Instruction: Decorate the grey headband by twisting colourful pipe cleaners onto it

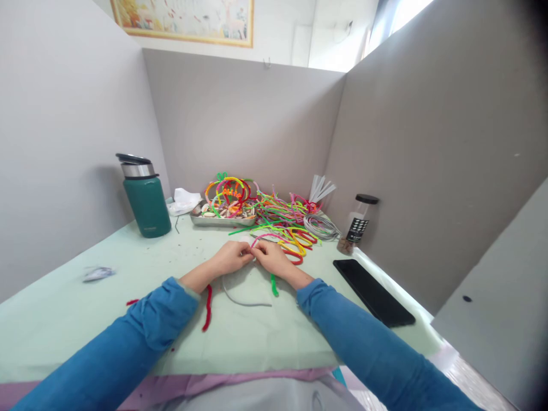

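My left hand (233,258) and my right hand (270,258) meet over the middle of the table, fingertips pinched together on a pink pipe cleaner (269,236). Its end between the fingers is mostly hidden. A thin grey wire (244,303) curves on the cloth below my hands. Left of it lies a short red pipe cleaner (208,308), and a green piece (274,285) is just below my right hand. Yellow (295,251) and red (298,261) wavy pipe cleaners lie beyond my right hand.
A metal tray (222,221) of small pieces, a pipe cleaner pile (282,208) and coiled wire (321,227) are at the back. A green bottle (148,205) stands left; a clear jar (357,225) and black phone-like slab (374,292) are right. Grey partitions (244,114) surround the table.
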